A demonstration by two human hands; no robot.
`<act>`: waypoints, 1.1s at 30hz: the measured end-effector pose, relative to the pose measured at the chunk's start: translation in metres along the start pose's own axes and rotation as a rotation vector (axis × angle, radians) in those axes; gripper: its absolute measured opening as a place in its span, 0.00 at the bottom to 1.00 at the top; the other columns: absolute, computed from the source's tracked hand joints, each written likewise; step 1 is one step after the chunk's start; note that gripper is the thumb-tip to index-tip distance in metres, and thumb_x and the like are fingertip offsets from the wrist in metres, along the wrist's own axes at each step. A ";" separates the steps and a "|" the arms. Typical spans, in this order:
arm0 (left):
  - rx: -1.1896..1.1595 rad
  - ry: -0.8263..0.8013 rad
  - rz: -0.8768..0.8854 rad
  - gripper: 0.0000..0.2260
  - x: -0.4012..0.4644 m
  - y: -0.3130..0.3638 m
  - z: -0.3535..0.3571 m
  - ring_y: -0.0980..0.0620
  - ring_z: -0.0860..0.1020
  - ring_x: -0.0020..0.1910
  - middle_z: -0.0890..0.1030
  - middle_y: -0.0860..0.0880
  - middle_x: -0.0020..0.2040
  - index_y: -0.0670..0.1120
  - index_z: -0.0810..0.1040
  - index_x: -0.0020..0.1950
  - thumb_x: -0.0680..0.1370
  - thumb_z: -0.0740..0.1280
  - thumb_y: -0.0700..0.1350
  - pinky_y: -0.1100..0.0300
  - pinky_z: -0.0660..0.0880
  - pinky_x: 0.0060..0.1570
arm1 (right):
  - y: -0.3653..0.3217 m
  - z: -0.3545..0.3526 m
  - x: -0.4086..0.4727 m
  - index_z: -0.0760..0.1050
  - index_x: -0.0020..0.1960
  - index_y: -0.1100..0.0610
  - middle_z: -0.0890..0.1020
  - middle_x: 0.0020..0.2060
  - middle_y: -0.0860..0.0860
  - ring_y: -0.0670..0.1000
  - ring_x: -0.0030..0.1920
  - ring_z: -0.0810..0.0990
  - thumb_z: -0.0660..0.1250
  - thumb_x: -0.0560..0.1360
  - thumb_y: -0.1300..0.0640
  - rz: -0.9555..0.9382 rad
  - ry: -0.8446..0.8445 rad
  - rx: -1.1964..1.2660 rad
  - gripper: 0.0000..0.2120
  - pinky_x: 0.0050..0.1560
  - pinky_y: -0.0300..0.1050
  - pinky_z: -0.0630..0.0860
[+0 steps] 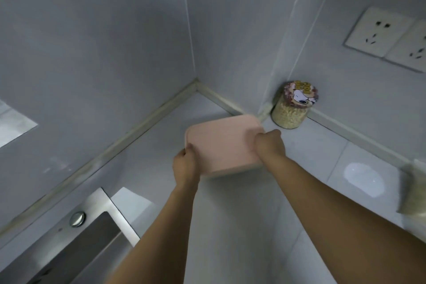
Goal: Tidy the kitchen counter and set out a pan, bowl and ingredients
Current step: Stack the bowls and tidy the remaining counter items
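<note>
Pale grey walls (115,41) meet in a corner above a white counter (311,150), with a beige sealing strip running along the joint. At the lower left a steel sink (101,235) shows its rim and a round button, and the dark basin falls away toward the bottom edge.

Both bare forearms reach up from the bottom of the view toward the corner, spread apart at the elbows and drawing closer at the wrists. Between them they hold a pink board (222,145), flat and rounded at the corners, tilted a little and lifted above the counter, with its shadow below its near edge. The left hand (185,165) grips the board's near left edge, fingers curled under and thumb on top. The right hand (269,144) clasps the right edge, knuckles up and fingers wrapped over the rim.

Two white wall sockets (380,32) sit side by side at the upper right. A clear jar (292,108) of pale grains, with a cartoon picture on its lid, stands in a wall recess just beyond the board. At the right edge a blurred bag (412,191) of light grains is partly cut off.
</note>
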State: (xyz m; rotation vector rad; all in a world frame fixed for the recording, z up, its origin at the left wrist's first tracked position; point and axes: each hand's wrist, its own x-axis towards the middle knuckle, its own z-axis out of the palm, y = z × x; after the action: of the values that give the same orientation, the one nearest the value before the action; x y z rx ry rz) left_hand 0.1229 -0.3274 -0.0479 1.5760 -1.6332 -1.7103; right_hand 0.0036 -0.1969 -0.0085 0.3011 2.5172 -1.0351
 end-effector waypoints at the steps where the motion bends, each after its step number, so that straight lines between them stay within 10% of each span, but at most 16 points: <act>1: -0.005 -0.007 0.003 0.16 -0.005 0.001 0.002 0.45 0.73 0.45 0.78 0.43 0.49 0.41 0.78 0.51 0.82 0.58 0.51 0.55 0.68 0.43 | 0.005 -0.006 -0.002 0.58 0.71 0.67 0.72 0.66 0.63 0.64 0.63 0.73 0.55 0.79 0.60 0.007 0.018 0.011 0.22 0.58 0.53 0.71; 8: 0.030 -0.127 0.081 0.16 -0.084 0.010 0.049 0.40 0.76 0.53 0.79 0.40 0.51 0.38 0.79 0.54 0.81 0.59 0.50 0.50 0.71 0.50 | 0.075 -0.085 -0.027 0.62 0.66 0.65 0.76 0.61 0.62 0.63 0.59 0.76 0.56 0.77 0.60 0.118 0.170 0.247 0.19 0.57 0.54 0.75; 16: 0.041 -0.341 0.075 0.15 -0.192 0.003 0.107 0.48 0.68 0.40 0.71 0.49 0.35 0.47 0.71 0.34 0.80 0.62 0.48 0.56 0.65 0.44 | 0.167 -0.184 -0.058 0.67 0.57 0.63 0.75 0.48 0.57 0.59 0.49 0.75 0.56 0.75 0.62 0.174 0.389 0.472 0.12 0.47 0.47 0.71; 33: 0.285 -0.876 0.301 0.12 -0.537 -0.109 0.161 0.45 0.75 0.43 0.77 0.49 0.41 0.48 0.74 0.38 0.78 0.61 0.51 0.55 0.73 0.48 | 0.447 -0.390 -0.277 0.60 0.66 0.64 0.75 0.59 0.59 0.60 0.54 0.76 0.57 0.75 0.59 0.387 0.835 0.720 0.21 0.49 0.51 0.74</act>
State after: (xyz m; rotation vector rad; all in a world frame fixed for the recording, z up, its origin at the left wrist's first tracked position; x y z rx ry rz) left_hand 0.2292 0.2188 0.0800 0.5790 -2.4336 -2.2049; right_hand 0.2956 0.3818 0.0863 1.6396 2.3960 -1.8748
